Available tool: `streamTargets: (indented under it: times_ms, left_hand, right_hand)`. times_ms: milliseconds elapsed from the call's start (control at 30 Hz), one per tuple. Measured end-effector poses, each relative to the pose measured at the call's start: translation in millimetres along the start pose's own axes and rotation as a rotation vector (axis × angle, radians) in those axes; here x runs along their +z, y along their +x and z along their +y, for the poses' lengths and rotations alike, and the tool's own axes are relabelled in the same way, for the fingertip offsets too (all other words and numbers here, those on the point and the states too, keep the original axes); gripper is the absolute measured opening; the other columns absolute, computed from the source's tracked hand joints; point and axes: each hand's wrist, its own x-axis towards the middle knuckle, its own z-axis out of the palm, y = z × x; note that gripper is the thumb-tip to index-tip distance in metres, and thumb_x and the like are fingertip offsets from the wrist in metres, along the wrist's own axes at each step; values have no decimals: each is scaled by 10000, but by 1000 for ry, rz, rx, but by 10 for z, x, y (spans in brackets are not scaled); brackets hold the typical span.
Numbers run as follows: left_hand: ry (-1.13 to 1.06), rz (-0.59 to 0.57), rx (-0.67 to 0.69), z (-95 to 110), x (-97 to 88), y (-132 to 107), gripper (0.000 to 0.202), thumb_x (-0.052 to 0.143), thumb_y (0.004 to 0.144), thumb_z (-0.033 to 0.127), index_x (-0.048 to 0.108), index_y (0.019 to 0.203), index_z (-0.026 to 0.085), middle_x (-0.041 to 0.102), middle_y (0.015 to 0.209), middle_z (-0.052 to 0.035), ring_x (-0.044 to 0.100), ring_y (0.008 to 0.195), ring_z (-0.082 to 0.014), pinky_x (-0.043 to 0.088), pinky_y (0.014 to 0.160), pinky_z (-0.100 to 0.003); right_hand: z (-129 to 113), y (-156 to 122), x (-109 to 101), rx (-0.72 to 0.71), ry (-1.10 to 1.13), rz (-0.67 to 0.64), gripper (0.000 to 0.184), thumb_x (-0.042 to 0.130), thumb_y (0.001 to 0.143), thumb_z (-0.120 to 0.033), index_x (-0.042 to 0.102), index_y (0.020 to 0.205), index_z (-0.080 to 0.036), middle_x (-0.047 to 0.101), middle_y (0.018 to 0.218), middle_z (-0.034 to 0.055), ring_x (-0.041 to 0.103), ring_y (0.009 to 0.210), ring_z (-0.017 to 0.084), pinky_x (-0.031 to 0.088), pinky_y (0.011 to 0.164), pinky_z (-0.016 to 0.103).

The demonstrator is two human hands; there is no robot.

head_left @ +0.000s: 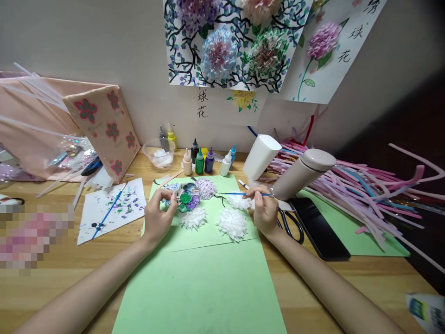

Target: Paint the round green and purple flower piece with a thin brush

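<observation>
My left hand pinches the edge of a small round paint palette with green, purple and dark paint in its wells. Between the fingers of my right hand is a thin blue paintbrush, its tip pointing left toward the palette. Beneath both lies a green paper sheet. On it sit fluffy white paper flowers, one at the right and one just below the palette. A lilac flower rests behind the palette; a bluish one is partly hidden by my left fingers.
Paint bottles stand along the back beside a clear plastic bowl. To the right are scissors, a black phone, a tumbler and pipe cleaners. A paint-stained paper with another brush lies left.
</observation>
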Motion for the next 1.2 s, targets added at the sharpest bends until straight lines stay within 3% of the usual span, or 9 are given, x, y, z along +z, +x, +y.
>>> streamTargets:
  times_ms: [433,600,767,933,1100,1200]
  left_hand:
    - [16,-5,-10,18,3,2,106,554,813,238,505,732,190,560,723,8,542,700,-121,439,682,-255]
    - [21,-2,-13,14,1,4,112,559,810,232,506,722,188,560,716,10,539,700,-119,435,691,-252]
    - [23,0,-7,16,-1,6,107,560,808,223,510,721,186,558,706,11,538,688,-116,431,679,-246]
    - [15,-2,-4,22,0,6,111,561,807,220,507,716,187,557,706,12,541,693,-119,437,690,-255]
    - [7,-5,-8,28,-2,9,111,561,809,223,507,719,188,557,705,12,542,694,-118,438,694,-255]
    - [20,2,-4,26,-1,9,116,560,808,233,507,714,190,561,704,10,543,695,-122,438,685,-259]
  right_hand:
    - [-22,-74,50,-23,29,-132,245,356,911,-245,564,788,-210,608,740,19,577,743,170,457,707,333]
    - [-35,-67,41,-56,29,-66,265,347,911,-218,561,754,-210,603,730,18,570,747,173,442,720,338]
    - [-33,-67,46,-71,26,-146,235,361,906,-213,561,784,-206,606,738,17,570,744,168,455,707,331]
    - [-34,-67,40,-67,21,-76,268,341,916,-231,561,765,-209,605,728,24,577,751,175,455,711,339]
    - [-32,-67,49,-48,24,-152,251,346,918,-249,565,800,-214,613,742,15,584,754,168,473,728,342]
    - [-31,-68,47,-26,18,-119,262,339,921,-262,562,794,-212,611,739,21,584,738,167,473,710,339]
